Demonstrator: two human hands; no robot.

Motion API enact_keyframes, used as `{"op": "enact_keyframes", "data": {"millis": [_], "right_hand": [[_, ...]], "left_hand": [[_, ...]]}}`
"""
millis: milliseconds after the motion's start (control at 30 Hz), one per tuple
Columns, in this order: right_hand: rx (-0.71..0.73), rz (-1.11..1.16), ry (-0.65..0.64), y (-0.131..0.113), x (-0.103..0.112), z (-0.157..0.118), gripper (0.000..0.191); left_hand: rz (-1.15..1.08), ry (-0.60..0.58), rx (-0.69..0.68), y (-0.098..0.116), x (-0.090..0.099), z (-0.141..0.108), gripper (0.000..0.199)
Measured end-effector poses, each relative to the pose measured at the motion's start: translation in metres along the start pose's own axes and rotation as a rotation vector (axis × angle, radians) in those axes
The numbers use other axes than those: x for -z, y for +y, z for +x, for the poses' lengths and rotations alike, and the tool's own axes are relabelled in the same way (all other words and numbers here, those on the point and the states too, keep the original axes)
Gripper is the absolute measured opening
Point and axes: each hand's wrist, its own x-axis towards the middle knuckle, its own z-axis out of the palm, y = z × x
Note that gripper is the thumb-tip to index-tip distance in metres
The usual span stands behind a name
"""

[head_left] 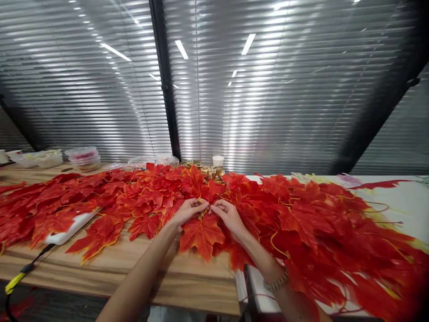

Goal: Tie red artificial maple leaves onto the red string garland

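My left hand (190, 211) and my right hand (228, 214) meet fingertip to fingertip above the wooden table (197, 281). Between the left thumb and fingers runs the thin yellow stem of a red artificial maple leaf (203, 237), whose blade hangs down toward me. The right fingers are pinched close by the same stem; whatever small piece lies in them is hidden. A beaded bracelet circles my right wrist. Red artificial leaves (147, 197) with yellow edges and stems are heaped around both hands.
More red leaves (311, 219) spread over a white table at right. A white power strip (72, 228) with a black and yellow cable lies partly under leaves at left. Plastic tubs (83, 158), gold wrappers (212, 172) and a paper cup (218, 160) stand along the back, before window blinds.
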Motion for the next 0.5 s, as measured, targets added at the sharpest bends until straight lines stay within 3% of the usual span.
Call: {"op": "enact_keyframes", "data": {"millis": [300,500], "right_hand": [[0.017,-0.08,0.035,0.0008,0.0048,0.0021,0.018],[0.089,-0.127,0.041,-0.0003,0.0061,0.0024,0.019]], "left_hand": [[-0.024,0.071,0.004,0.0037,0.0007,-0.0011,0.034],[-0.042,0.031,0.05,0.006,-0.0045,-0.0046,0.038]]}}
